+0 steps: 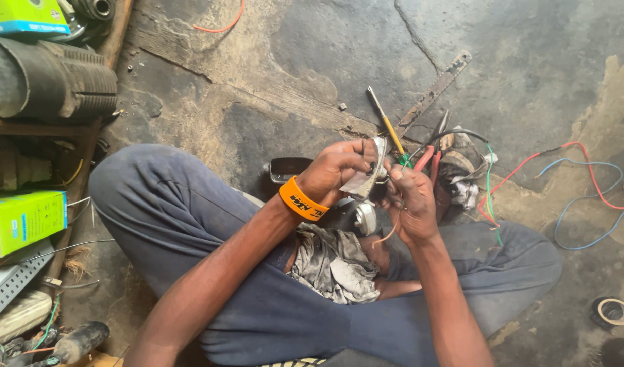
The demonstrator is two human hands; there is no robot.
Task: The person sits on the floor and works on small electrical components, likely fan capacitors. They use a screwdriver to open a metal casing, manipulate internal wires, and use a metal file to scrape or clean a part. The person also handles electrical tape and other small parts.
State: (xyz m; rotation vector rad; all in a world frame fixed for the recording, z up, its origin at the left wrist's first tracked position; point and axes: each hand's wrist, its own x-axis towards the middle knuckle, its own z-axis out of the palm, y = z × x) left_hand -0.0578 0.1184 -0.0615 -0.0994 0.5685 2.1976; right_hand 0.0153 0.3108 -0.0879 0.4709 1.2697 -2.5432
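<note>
Metal plate part (367,178) gripped in left hand (339,170), frame centre; right hand (408,197) pinched on thin wire (386,234) beside it. Best kept steady over lap, wire fed slowly. Pliers (429,155), screwdriver (388,124) on floor (312,61) above.

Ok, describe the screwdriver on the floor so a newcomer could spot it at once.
Start at the two hands working over the seated person's lap, the left hand wearing an orange wristband. Just beyond them on the dark stone floor lies the screwdriver: a thin metal shaft with a yellow handle, unlike the red-handled pliers beside it.
</note>
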